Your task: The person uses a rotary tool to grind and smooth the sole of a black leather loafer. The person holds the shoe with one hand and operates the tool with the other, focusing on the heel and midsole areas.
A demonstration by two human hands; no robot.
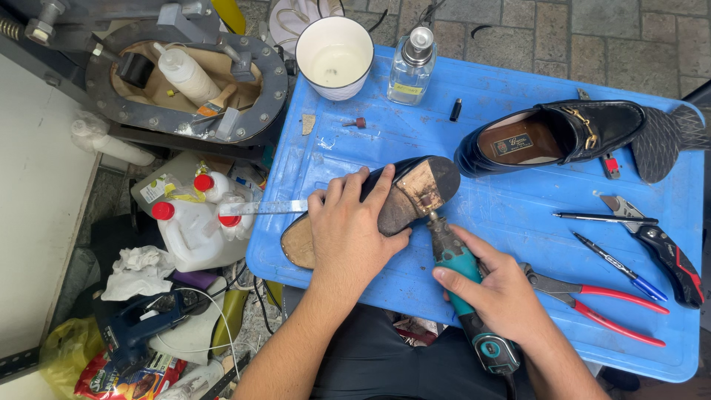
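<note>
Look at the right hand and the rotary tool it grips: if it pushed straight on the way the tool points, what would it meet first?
The right hand aims the teal rotary tool up-left; its tip already looks to touch the heel of the upturned shoe, though depth is unclear.

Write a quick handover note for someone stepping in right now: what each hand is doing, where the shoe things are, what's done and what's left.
Left hand: pressing the upturned shoe sole-up on the blue board.
Right hand: gripping the teal rotary tool, its tip at the heel edge.
The other black loafer stands upright at the board's far right, a loose rubber sole piece beside it. Red-handled pliers, two pens and a utility knife lie right.
Done: heel surface looks bare and rough.
Left: grinding at the heel appears unfinished; no new sole piece fitted yet.
</note>
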